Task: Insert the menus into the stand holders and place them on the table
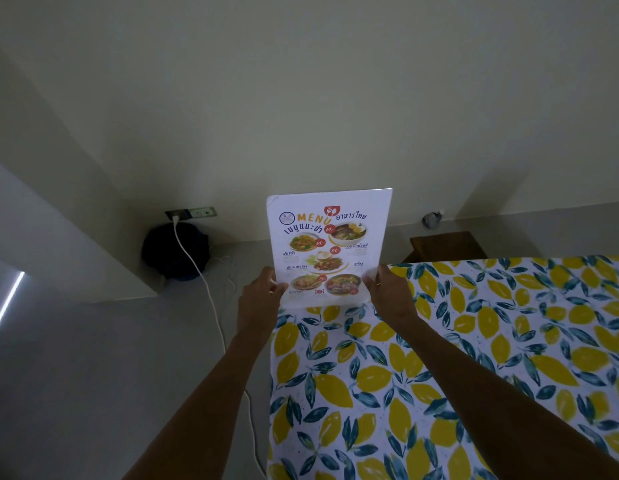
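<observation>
Your left hand (263,292) and right hand (387,289) pinching the menu (329,244) upright at the table's (439,358) far corner, bare floor (93,375) left

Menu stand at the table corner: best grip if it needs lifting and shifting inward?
Judging by its pose, take the menu stand by its two lower side edges, one hand from each side, as the left hand and right hand do now. It stands upright, tall and thin, at the far corner of the table; a low grip near the base should limit tipping and keep the print uncovered.
</observation>
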Motion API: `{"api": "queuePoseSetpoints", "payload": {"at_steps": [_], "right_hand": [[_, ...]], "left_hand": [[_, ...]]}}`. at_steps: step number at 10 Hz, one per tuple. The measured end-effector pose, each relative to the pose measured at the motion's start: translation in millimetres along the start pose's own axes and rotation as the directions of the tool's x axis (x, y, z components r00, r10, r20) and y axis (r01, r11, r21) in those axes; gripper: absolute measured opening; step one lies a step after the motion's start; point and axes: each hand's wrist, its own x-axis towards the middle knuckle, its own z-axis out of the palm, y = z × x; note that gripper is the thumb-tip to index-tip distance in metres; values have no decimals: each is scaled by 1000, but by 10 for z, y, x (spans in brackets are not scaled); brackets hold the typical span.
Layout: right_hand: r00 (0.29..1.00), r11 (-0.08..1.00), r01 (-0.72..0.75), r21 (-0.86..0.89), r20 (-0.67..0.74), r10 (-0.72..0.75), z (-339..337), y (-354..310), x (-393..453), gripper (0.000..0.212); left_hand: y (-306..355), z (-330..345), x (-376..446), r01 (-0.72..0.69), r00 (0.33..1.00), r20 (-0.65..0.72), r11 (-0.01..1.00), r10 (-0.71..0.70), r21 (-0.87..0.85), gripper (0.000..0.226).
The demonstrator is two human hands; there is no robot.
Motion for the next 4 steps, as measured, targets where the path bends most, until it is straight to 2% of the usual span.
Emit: {"api": "queuePoseSetpoints", "payload": {"at_steps": [1,3,4], "right_hand": [[1000,1000,-8,-9,7,8,7,-8,0,32],[992,998,-27,-50,123,33,-69,10,45,34],[983,998,-44,-41,176,50,-171,57,32,35]], "left_hand": [[25,-9,-7,9,1000,-3,1000,-9,8,18],[103,-69,5,97,994,56,993,-93,-63,24],[207,-133,-67,155,986,77,983,-148,-94,38]]}}
